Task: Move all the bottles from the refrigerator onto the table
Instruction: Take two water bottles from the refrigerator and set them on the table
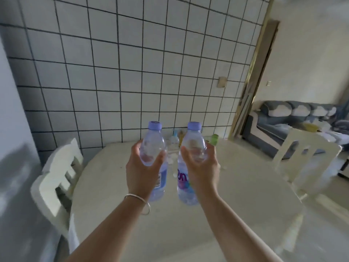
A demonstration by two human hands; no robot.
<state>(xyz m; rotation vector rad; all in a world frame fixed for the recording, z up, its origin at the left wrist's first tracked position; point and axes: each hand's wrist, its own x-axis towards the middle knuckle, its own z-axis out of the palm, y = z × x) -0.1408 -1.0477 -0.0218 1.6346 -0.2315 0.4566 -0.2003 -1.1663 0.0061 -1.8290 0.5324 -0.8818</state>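
**Desk:** What do you have on the head view?

**Operator:** One camera only, so that is all I can report from. I see both arms reaching forward over a pale round table [236,186]. The left hand [140,173] is wrapped around the left bottle [154,148], fingers curled about its upper body and thumb across the front. The right hand [203,167] grips the right bottle [192,144] the same way. Both bottles are upright, close side by side but not touching, held above the tabletop. I cannot tell whether either base has reached the surface.

**Desk:** Anything readable on them?

**Operator:** Both are clear plastic with lilac caps. The right bottle's label shows purple lettering, of which I make out only something like "un"; the hand hides the rest. The left bottle's label shows a barcode strip along its edge, and no words I can read.

**Desk:** What else is around?

**Operator:** A thin silver bangle [139,202] sits on the left wrist. Behind the two held bottles, at the far edge of the table by the tiled wall [132,63], stand a few blurred bottles [174,138], one thing with a green top [214,141]. A pale chair [60,173] stands at the left of the table, another chair [306,157] at the right, and a grey sofa [294,118] lies beyond the doorway.
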